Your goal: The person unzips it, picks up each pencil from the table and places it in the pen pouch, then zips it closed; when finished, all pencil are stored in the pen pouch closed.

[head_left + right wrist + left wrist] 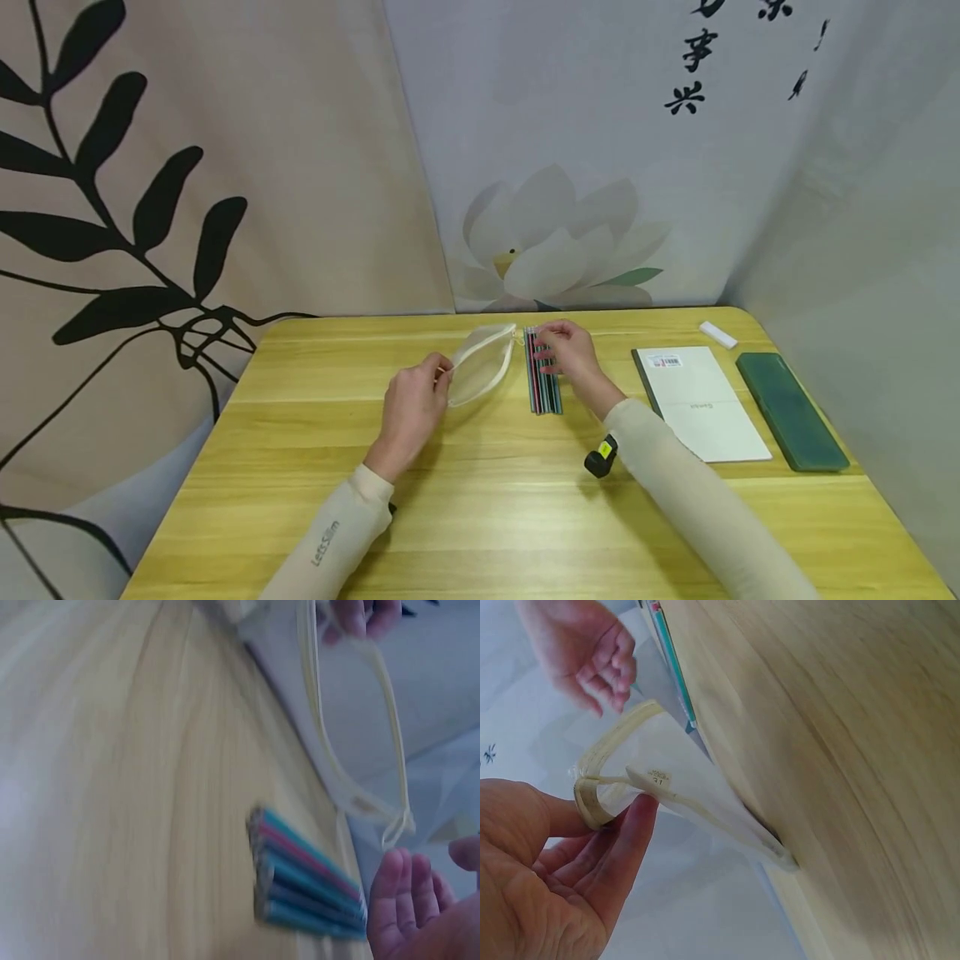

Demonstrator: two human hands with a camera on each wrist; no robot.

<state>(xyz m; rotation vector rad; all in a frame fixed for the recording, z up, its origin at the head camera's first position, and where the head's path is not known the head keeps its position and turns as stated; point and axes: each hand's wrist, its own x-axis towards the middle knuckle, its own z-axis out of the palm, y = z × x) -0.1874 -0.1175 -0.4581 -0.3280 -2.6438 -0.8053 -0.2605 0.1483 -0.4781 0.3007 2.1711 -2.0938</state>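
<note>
My left hand (412,406) pinches a translucent pouch with a cream zip edge (504,379) between thumb and fingers. The mouth of the pouch gapes wide, as the right wrist view also shows. In the left wrist view the pouch (667,761) bears small print, and its lower end is at the table. My right hand (572,354) hovers over a row of pencils (546,393), its fingers loosely bent and nothing in them. From the right wrist, its fingertips (390,874) appear right by the zip's end. The pencils (307,881) lie side by side, teal and pink among them.
To the right lies a white notebook (708,408) with a dark spine and a barcode label. Beyond it are a dark green case (792,414) and a small white block (717,335). A wall hanging (555,167) stands behind the table's back edge.
</note>
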